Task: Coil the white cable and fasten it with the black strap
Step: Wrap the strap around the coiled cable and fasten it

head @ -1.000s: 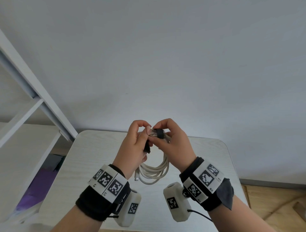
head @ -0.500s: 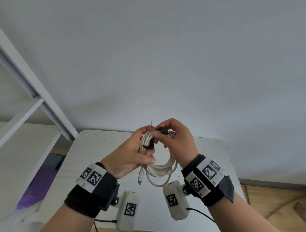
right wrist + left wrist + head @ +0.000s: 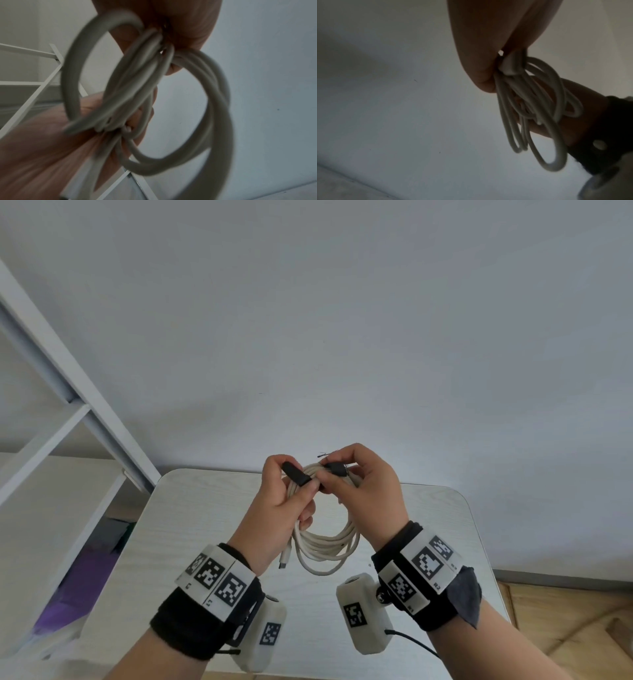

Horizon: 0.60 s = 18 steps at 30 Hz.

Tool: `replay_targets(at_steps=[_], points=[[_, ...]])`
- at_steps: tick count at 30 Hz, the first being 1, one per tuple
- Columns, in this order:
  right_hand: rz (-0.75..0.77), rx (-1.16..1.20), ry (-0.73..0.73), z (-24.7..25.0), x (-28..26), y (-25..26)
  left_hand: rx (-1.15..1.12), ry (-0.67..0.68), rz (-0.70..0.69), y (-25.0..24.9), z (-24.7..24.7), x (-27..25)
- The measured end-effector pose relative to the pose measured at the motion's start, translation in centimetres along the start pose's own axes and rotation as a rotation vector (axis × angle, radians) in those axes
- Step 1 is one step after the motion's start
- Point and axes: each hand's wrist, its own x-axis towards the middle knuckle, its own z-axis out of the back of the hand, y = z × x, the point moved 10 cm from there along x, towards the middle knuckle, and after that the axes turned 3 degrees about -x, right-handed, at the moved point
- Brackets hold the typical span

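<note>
While above the table [image 3: 205,525], both hands pinching: left hand [image 3: 277,508] black strap [image 3: 296,474], right hand [image 3: 370,491] white cable [image 3: 325,546].

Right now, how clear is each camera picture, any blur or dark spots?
Head view: bright, even light, sharp on both hands, the white cable and black strap; wide-angle bending at the edges. Left wrist view: dim, hand in shadow, cable soft. Right wrist view: the nearest loops heavily blurred.

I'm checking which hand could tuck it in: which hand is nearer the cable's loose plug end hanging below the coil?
Left. The plug end hangs right beside the left hand's heel, near its wrist. The right hand sits across the coil, higher up.
</note>
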Motion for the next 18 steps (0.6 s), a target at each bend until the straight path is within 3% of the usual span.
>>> replay_targets(at_steps=[6, 14, 18], points=[[-0.037, 0.097, 0.017, -0.6, -0.3, 0.1, 0.073, -0.129, -0.119, -1.5, 0.4, -0.3], [-0.129, 0.248, 0.046, -0.7, -0.2, 0.1, 0.032, -0.152, -0.134, -2.1, 0.9, -0.5], [-0.126, 0.201, 0.039, -0.7, 0.0, 0.1, 0.011, -0.185, -0.129, -2.2, 1.3, -0.5]])
